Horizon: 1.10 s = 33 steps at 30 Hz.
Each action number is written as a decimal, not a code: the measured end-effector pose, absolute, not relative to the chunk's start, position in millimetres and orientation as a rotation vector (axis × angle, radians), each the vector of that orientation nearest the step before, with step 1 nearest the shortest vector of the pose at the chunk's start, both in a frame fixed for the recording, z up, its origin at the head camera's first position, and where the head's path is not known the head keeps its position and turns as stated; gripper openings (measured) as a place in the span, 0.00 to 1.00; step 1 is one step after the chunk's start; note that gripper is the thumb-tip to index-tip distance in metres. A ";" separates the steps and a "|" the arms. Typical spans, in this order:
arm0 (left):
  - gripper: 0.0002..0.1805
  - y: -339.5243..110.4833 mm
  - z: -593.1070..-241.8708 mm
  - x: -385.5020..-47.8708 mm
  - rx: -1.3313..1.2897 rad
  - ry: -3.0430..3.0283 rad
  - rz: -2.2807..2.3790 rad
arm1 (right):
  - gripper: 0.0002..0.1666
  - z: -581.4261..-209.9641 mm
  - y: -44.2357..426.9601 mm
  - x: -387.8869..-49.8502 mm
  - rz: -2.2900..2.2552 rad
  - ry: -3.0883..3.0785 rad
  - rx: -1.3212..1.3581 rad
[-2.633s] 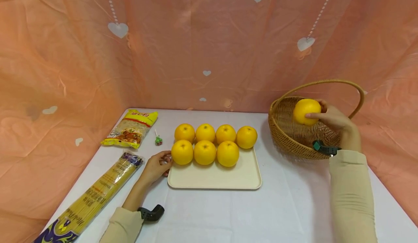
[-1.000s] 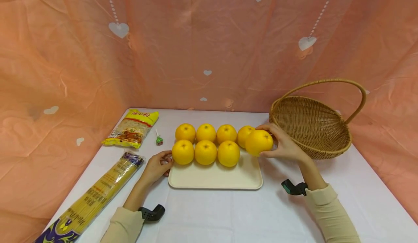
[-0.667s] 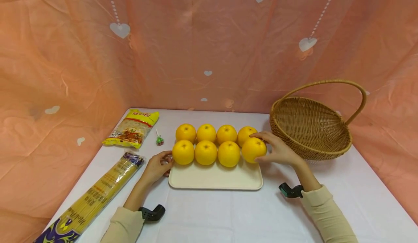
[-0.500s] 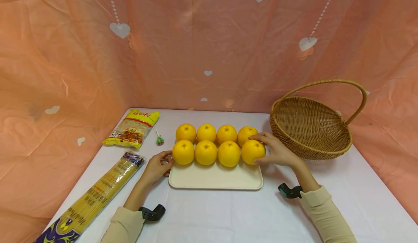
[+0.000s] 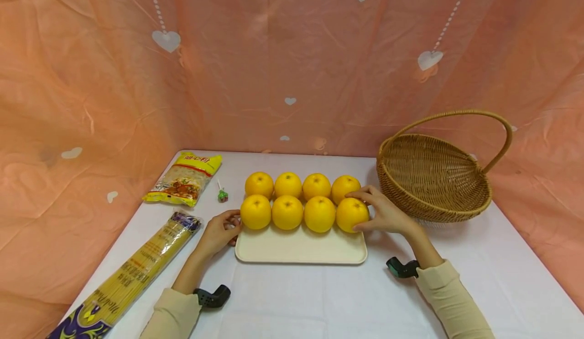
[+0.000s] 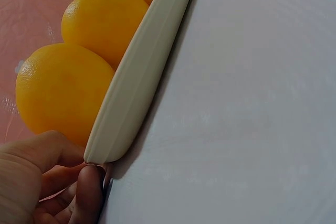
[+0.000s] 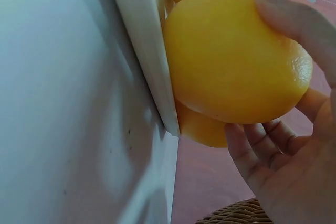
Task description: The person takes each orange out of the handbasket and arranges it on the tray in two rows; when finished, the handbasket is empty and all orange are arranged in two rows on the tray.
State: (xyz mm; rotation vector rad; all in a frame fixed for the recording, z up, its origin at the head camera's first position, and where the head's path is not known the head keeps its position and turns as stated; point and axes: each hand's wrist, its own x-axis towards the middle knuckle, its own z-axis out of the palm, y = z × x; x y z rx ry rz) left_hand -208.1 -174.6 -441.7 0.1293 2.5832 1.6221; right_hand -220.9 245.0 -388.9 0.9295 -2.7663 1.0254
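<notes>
Two rows of yellow oranges fill the back part of a cream tray point(image 5: 301, 250) in the head view. My right hand point(image 5: 388, 215) holds the front row's rightmost orange point(image 5: 351, 214), which sits on the tray. In the right wrist view, thumb and fingers curve round this orange point(image 7: 236, 59), and another orange point(image 7: 202, 127) is partly hidden behind it. At the tray's left edge, my left hand point(image 5: 220, 232) pinches the rim beside the front row's leftmost orange point(image 5: 255, 212). The left wrist view has the left hand's fingers point(image 6: 86, 192) at the tray wall point(image 6: 131, 93).
A wicker basket point(image 5: 433, 177) with a tall handle stands at the right, just behind my right hand. On the left lie a yellow food packet point(image 5: 182, 179), a small green lollipop point(image 5: 222, 195) and a long pack of noodles point(image 5: 132, 273). A pink curtain hangs behind the table.
My right hand has carried an orange from the basket leftward to the tray, setting it at the right end of the front row and nudging it slightly left. The left hand has stayed put.
</notes>
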 end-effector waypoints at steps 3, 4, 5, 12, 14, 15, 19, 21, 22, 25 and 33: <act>0.23 -174.4 -440.9 -208.3 0.119 2.576 1.624 | 0.44 -388.8 245.0 -220.8 1.032 -2.779 0.925; 0.23 -174.3 -440.7 -208.4 0.114 2.573 1.625 | 0.44 -388.9 245.0 -220.8 1.037 -2.783 0.923; 0.23 -174.1 -440.6 -208.5 0.110 2.571 1.627 | 0.44 -389.2 244.9 -220.8 1.036 -2.786 0.923; 0.23 -174.5 -440.6 -208.5 0.103 2.572 1.628 | 0.45 -391.0 244.8 -222.2 1.038 -2.776 0.947; 0.23 -174.9 -440.6 -207.9 0.107 2.573 1.628 | 0.45 -390.7 245.0 -222.2 1.036 -2.779 0.949; 0.23 -174.9 -440.8 -208.2 0.105 2.573 1.628 | 0.46 -390.5 245.1 -222.0 1.031 -2.782 0.950; 0.23 -175.6 -441.5 -207.5 0.110 2.563 1.638 | 0.47 -389.6 245.9 -220.9 1.027 -2.796 0.952; 0.23 -175.8 -441.9 -207.7 0.109 2.562 1.638 | 0.47 -388.8 246.4 -220.3 1.024 -2.804 0.946; 0.23 -176.1 -442.1 -207.4 0.111 2.563 1.638 | 0.47 -388.5 246.8 -220.2 1.023 -2.808 0.943; 0.23 -176.7 -442.0 -207.1 0.113 2.567 1.635 | 0.46 -387.0 247.8 -219.8 1.026 -2.816 0.936; 0.23 -176.1 -441.7 -207.7 0.115 2.568 1.626 | 0.45 -382.7 252.9 -219.1 1.046 -2.829 0.911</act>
